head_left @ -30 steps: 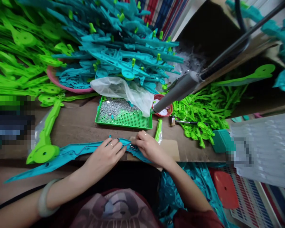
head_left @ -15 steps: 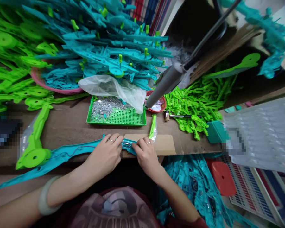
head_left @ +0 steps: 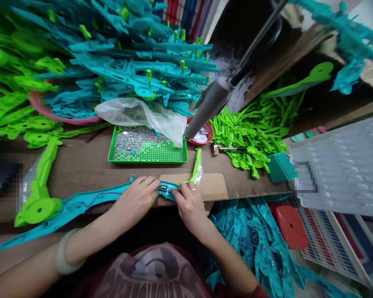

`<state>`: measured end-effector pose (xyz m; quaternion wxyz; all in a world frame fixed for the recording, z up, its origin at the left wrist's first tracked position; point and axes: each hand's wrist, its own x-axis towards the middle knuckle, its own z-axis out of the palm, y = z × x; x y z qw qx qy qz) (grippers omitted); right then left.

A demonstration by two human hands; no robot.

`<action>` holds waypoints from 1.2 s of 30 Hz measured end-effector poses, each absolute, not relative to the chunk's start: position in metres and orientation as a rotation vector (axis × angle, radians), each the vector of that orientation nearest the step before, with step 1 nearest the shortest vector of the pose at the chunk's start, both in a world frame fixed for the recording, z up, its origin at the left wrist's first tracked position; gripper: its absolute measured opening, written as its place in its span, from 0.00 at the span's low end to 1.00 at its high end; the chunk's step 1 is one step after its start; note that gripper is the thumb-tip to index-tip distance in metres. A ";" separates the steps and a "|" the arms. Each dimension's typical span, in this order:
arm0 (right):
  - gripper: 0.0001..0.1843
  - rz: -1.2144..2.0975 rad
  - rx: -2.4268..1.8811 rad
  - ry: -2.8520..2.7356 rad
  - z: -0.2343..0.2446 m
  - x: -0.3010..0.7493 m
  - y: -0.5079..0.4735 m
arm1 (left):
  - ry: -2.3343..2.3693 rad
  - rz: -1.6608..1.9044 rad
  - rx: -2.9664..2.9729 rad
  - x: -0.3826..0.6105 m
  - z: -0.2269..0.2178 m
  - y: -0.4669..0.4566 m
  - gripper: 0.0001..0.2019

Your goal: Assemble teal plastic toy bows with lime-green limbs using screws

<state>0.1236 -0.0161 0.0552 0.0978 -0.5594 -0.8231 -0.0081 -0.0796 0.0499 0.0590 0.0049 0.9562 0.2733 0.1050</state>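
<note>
A long teal plastic part, a half-shell shaped like a toy sword, lies along the table's front edge with its inner side up. A thin dark wire runs along its inside. My left hand is closed over its right portion, fingers bent down on it. At the right end, my right hand grips the shell with fingers closed. Between the hands a small metallic compartment shows inside the shell. What lies under my fingertips is hidden. A lime-green piece with a round end rests against the shell's left part.
Beyond the hands stands a green tray of small metal screws, partly under a clear plastic bag. A grey power screwdriver hangs above. Teal shells and lime-green parts are heaped behind. A hammer lies right.
The whole view has shifted slightly, so the table things sit a little further left. Both hands keep their hold on the teal shell; my right fingers have moved a little.
</note>
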 end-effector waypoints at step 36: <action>0.06 0.301 -1.147 -2.919 0.085 0.156 0.015 | 0.590 -0.262 2.767 -0.048 0.093 0.097 0.10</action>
